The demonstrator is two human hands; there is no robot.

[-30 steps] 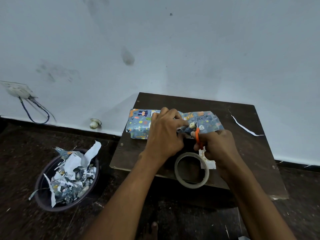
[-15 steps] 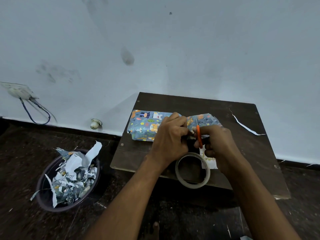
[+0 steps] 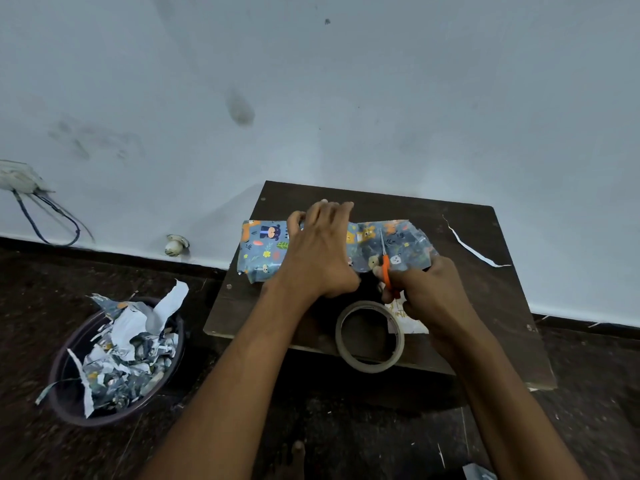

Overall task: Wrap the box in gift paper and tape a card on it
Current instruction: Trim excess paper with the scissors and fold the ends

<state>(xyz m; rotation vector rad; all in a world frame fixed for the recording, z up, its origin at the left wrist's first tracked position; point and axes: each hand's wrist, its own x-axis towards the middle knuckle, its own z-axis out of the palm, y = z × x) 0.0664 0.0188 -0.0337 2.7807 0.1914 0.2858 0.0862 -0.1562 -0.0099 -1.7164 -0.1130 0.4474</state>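
Wrapped box [image 3: 270, 249] in gift paper lies at frame centre on the dark board [image 3: 485, 306], my left hand [image 3: 320, 258] spread flat over it, fingers extended. My right hand [image 3: 426, 292], just right of centre, grips orange-handled scissors [image 3: 387, 268], blade on the paper; tape roll [image 3: 369, 337] and card [image 3: 408, 322] lie below

1. The left hand [image 3: 320, 252] lies palm down across the wrapped box [image 3: 266, 249], fingers spread and reaching over its far edge.
2. The right hand [image 3: 424, 292], at the box's near right end, grips orange scissors [image 3: 387, 268], fingers curled.
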